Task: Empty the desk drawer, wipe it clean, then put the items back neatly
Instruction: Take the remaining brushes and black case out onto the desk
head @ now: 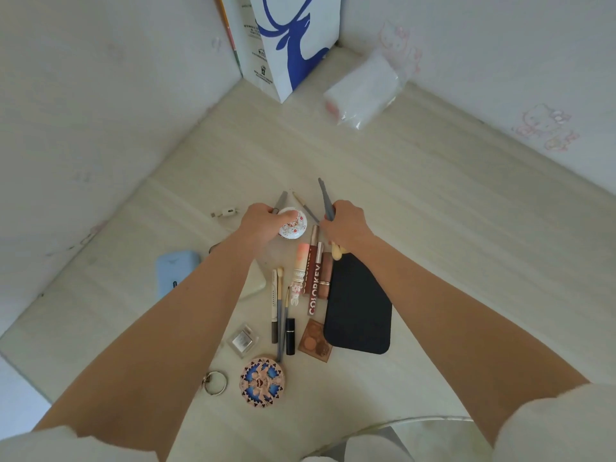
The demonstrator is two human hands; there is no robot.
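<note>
My left hand (263, 223) grips a round white compact with a floral lid (295, 225) over the pale desk top (433, 235). My right hand (348, 225) holds a grey makeup brush (326, 198) with its handle pointing away, and cream bristles show below the palm. Two more thin sticks (305, 203) lie just beyond my hands. Between my forearms lie lip gloss tubes (315, 278), a black pouch (358, 308), pencils (275, 305), a black lipstick (290, 336), a brown palette (315, 345), a clear case (243, 340) and a blue-and-pink round compact (262, 381). The drawer is out of view.
A white paper bag with a blue deer (286, 41) stands in the far corner beside a wrapped tissue pack (365, 90). A light blue phone-sized case (176, 271), a white charger plug (226, 212) and a metal ring (215, 381) lie at the left. Walls close the desk on two sides.
</note>
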